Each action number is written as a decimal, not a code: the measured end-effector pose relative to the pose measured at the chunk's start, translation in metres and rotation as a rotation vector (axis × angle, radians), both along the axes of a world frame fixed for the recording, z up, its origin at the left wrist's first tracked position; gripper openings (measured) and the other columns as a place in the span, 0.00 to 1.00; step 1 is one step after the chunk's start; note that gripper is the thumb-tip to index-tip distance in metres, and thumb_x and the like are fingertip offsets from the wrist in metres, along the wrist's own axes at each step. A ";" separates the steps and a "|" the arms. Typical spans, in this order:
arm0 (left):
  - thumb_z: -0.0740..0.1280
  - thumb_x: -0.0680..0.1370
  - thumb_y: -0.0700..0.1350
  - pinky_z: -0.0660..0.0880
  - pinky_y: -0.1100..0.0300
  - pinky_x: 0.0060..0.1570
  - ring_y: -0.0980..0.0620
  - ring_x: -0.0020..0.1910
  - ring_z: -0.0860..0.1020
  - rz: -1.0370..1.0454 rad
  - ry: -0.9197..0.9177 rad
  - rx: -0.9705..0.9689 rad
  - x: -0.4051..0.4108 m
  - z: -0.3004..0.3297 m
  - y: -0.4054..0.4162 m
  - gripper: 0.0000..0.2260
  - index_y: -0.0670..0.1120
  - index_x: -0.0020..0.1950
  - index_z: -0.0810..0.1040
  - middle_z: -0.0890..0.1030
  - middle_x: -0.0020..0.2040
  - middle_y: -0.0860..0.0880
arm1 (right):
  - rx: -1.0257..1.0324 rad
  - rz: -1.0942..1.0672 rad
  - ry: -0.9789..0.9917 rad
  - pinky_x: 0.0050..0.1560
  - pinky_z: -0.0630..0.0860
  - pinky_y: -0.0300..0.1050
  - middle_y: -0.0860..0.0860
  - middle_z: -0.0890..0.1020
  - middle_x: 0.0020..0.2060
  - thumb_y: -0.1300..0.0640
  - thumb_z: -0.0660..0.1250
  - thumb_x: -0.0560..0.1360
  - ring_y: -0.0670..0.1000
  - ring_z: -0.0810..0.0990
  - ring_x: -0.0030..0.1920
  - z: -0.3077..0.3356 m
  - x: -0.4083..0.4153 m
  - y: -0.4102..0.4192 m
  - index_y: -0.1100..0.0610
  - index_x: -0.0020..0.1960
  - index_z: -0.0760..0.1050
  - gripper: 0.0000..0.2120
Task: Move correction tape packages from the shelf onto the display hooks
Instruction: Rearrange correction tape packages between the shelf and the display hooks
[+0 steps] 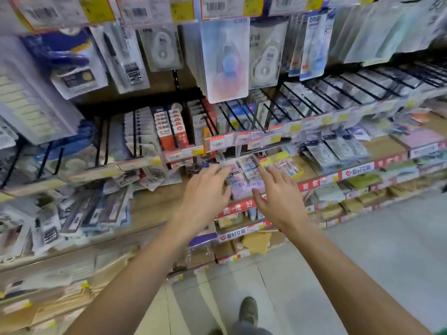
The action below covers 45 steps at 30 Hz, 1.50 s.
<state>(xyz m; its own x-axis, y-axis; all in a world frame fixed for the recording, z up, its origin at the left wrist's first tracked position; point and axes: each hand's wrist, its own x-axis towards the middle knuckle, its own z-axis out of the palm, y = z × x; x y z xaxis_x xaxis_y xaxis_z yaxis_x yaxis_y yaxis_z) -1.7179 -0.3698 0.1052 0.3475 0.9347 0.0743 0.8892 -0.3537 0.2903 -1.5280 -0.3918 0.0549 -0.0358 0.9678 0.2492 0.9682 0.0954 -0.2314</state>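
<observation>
Reaching with both bare arms toward a loose pile of pastel pink-and-lilac carded correction tape packages (244, 177) lying on the wooden shelf (154, 206) with red price strips. Left hand (205, 197) over the pile's left edge, fingers relaxed and slightly bent, gripping nothing visible. Right hand (278, 197) beside the pile's right edge, fingers spread, index extended at the packages. Above, metal display hooks (314, 93) and hanging clear blister packs of white tape dispensers (264, 54). Below, an olive shoe (248, 310) on grey floor tiles.

Both hands, left hand (205, 194) and right hand (280, 197), reach with fingers spread over a pile of packages (244, 176) on the shelf (154, 204).
</observation>
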 end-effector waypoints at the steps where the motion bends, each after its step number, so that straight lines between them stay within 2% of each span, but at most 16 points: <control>1: 0.62 0.82 0.48 0.69 0.51 0.65 0.46 0.69 0.71 -0.025 0.040 -0.012 0.009 -0.006 -0.003 0.23 0.49 0.77 0.65 0.70 0.73 0.48 | -0.037 -0.025 0.009 0.66 0.70 0.61 0.59 0.75 0.68 0.50 0.66 0.78 0.63 0.73 0.68 -0.003 0.005 -0.006 0.59 0.74 0.68 0.27; 5: 0.62 0.81 0.48 0.73 0.48 0.62 0.44 0.66 0.73 -0.114 0.122 -0.026 0.054 -0.020 -0.009 0.23 0.50 0.76 0.66 0.73 0.68 0.46 | -0.136 -0.087 0.004 0.67 0.69 0.58 0.57 0.74 0.70 0.50 0.67 0.78 0.61 0.73 0.69 -0.014 0.034 -0.021 0.57 0.76 0.65 0.29; 10: 0.62 0.81 0.50 0.71 0.49 0.64 0.43 0.69 0.71 -0.190 0.123 -0.035 0.130 -0.029 -0.005 0.25 0.49 0.77 0.64 0.73 0.70 0.45 | -0.213 -0.158 0.043 0.64 0.71 0.58 0.58 0.76 0.67 0.49 0.65 0.78 0.62 0.75 0.66 -0.024 0.096 -0.030 0.59 0.75 0.67 0.28; 15: 0.64 0.79 0.49 0.74 0.49 0.61 0.42 0.65 0.74 -0.204 0.091 -0.102 0.234 -0.042 0.004 0.23 0.47 0.74 0.68 0.75 0.67 0.44 | -0.268 -0.201 0.015 0.62 0.72 0.54 0.56 0.77 0.65 0.49 0.63 0.79 0.61 0.75 0.65 -0.030 0.196 -0.036 0.58 0.70 0.70 0.23; 20: 0.62 0.81 0.49 0.73 0.52 0.57 0.43 0.61 0.76 -0.231 0.030 -0.098 0.337 -0.046 0.013 0.17 0.46 0.68 0.74 0.77 0.63 0.45 | -0.313 -0.237 0.003 0.59 0.73 0.54 0.56 0.79 0.61 0.48 0.63 0.79 0.61 0.77 0.63 -0.045 0.304 -0.037 0.58 0.68 0.73 0.21; 26: 0.63 0.79 0.47 0.78 0.52 0.48 0.45 0.57 0.78 -0.224 0.080 -0.129 0.422 -0.061 0.033 0.17 0.46 0.68 0.75 0.77 0.63 0.46 | -0.369 -0.256 0.013 0.63 0.70 0.52 0.54 0.75 0.68 0.46 0.59 0.82 0.58 0.72 0.68 -0.051 0.389 -0.030 0.56 0.74 0.67 0.24; 28: 0.62 0.80 0.48 0.78 0.52 0.48 0.46 0.57 0.78 -0.222 0.127 -0.129 0.443 -0.066 0.039 0.17 0.46 0.68 0.75 0.77 0.63 0.46 | -0.390 -0.247 0.010 0.63 0.70 0.52 0.53 0.74 0.68 0.45 0.58 0.82 0.58 0.72 0.68 -0.054 0.409 -0.024 0.55 0.74 0.66 0.25; 31: 0.60 0.80 0.48 0.73 0.53 0.49 0.46 0.58 0.78 -0.218 0.179 -0.129 0.472 -0.071 0.053 0.18 0.48 0.70 0.73 0.77 0.62 0.47 | -0.421 -0.245 0.012 0.65 0.70 0.52 0.52 0.73 0.69 0.43 0.56 0.82 0.56 0.71 0.69 -0.062 0.434 -0.006 0.54 0.75 0.64 0.26; 35: 0.62 0.81 0.49 0.73 0.50 0.61 0.46 0.65 0.74 -0.195 0.142 -0.214 0.502 -0.082 0.075 0.20 0.49 0.73 0.70 0.75 0.66 0.48 | -0.453 -0.209 0.058 0.67 0.68 0.53 0.53 0.73 0.70 0.43 0.57 0.82 0.57 0.70 0.70 -0.074 0.455 0.021 0.54 0.74 0.65 0.25; 42: 0.62 0.80 0.49 0.75 0.52 0.56 0.46 0.61 0.76 -0.200 0.191 -0.210 0.564 -0.102 0.137 0.17 0.48 0.68 0.73 0.77 0.62 0.48 | -0.526 -0.179 0.116 0.66 0.70 0.51 0.54 0.73 0.67 0.43 0.57 0.82 0.56 0.71 0.68 -0.099 0.520 0.093 0.55 0.74 0.65 0.25; 45: 0.62 0.80 0.48 0.74 0.52 0.60 0.46 0.63 0.75 -0.158 0.182 -0.232 0.588 -0.107 0.167 0.19 0.48 0.71 0.72 0.76 0.65 0.48 | -0.578 -0.151 0.120 0.63 0.72 0.51 0.55 0.75 0.65 0.44 0.57 0.82 0.57 0.73 0.65 -0.103 0.549 0.130 0.56 0.72 0.67 0.23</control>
<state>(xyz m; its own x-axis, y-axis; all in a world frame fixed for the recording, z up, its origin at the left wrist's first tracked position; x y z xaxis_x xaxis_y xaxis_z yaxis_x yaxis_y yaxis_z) -1.1299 -0.2030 -0.0016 0.4772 0.8531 -0.2111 0.8735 -0.4341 0.2204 -0.9789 -0.2623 -0.0481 0.1081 0.9397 -0.3245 0.9252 -0.2145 -0.3129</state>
